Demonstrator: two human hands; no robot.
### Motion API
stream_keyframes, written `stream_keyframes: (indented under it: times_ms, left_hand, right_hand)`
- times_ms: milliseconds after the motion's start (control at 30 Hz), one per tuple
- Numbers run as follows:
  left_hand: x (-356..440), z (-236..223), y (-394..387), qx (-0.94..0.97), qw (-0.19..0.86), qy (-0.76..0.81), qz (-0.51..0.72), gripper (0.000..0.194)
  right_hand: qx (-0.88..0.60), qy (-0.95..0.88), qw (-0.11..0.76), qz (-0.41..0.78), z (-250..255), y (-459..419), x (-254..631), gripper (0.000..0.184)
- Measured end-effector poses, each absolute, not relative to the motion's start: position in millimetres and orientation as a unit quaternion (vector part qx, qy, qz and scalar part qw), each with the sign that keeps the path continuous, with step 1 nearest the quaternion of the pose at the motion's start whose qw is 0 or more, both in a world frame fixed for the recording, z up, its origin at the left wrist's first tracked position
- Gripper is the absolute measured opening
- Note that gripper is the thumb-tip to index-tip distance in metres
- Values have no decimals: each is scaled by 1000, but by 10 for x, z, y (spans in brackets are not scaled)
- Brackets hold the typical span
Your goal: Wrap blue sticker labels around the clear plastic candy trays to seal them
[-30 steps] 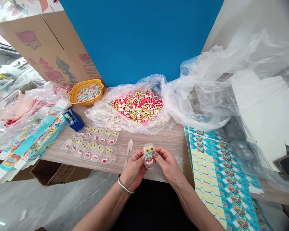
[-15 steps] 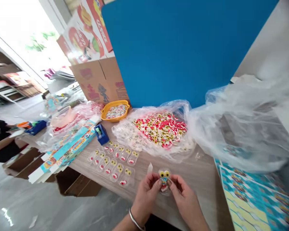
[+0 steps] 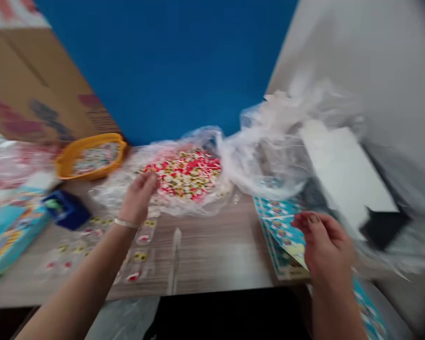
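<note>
The picture is smeared by motion. My left hand [image 3: 139, 197] reaches out over the near edge of a clear bag holding a heap of red, yellow and white candies [image 3: 184, 173]; its fingers curl loosely and nothing shows in them. My right hand [image 3: 324, 244] is at the right, its fingers pinched on the corner of a teal printed sticker sheet [image 3: 282, 230] that lifts off the stack. Rows of small clear blister packs with candy faces [image 3: 134, 255] lie on the wooden table [image 3: 216, 250] under my left forearm.
A yellow basket [image 3: 90, 156] of wrapped pieces and a blue tape dispenser [image 3: 65, 208] stand at the left, with teal cartons [image 3: 7, 231] beside them. Crumpled clear plastic [image 3: 276, 151] and a white sheet [image 3: 343, 170] fill the right. A cardboard box [image 3: 35, 89] and blue wall stand behind.
Both hands held one blister pack at the table's front. Now they are apart: the left has gone forward to the candy bag, the right has moved right to the sticker sheets.
</note>
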State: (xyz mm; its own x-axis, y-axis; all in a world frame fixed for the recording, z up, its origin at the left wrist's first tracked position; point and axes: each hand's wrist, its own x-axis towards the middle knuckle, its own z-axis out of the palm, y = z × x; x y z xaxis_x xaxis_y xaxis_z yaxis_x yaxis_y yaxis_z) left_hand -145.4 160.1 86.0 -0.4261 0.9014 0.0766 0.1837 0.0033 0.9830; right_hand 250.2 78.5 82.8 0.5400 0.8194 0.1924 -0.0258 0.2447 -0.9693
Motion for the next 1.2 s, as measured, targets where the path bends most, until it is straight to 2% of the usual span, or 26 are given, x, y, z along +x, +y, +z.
stream_keyframes:
  times_ms: [100,167,233,333,433,533,600,700,800,900,1000,1200]
  left_hand:
    - [-217,462,1094,363,630,537,427,55]
    - [546,289,799,291,738,509,335,54]
    - [1129,169,638,259,777,494,293,50]
    - [1579,47,621,276,760,505,303,37]
    - [1570,-26,780,303,722,523,336,26]
    - [1286,-24,1048,317,695,534,363,20]
    - [1078,23,1213,319,690,536,368,22]
    - [906,105,1292,313,701,526,366,25]
    - [925,123,1119,290,706,516,389,29]
    - [1018,61,849,261,698,518,420,31]
    - [1094,-2,689,243,678,528,450,31]
    - [1138,34,700,248,671,525,461,29]
  right_hand:
    - [-476,-199,740,431,638,966,2833,23]
    - [-444,-135,738,490,529,1027,2899,24]
    - [-419,-114,742,511,491,1035,2835,23]
    - [-390,-136,738,533,615,892,2628,21]
    - [-399,-237,682,566,951,517,2532,16]
    - [-440,-423,606,509,1300,96,2700,15]
    - [-484,-549,527,431,1347,-24,2880,14]
    - [-535,-666,402,329,981,115,2997,22]
    - [-562,-700,369,241,322,358,2858,35]
    - [-617,-667,373,186,-147,421,2672,35]
    - [-633,-658,367,177,-188,392,2606,33]
    - [-543,-752,310,207,244,752,2624,26]
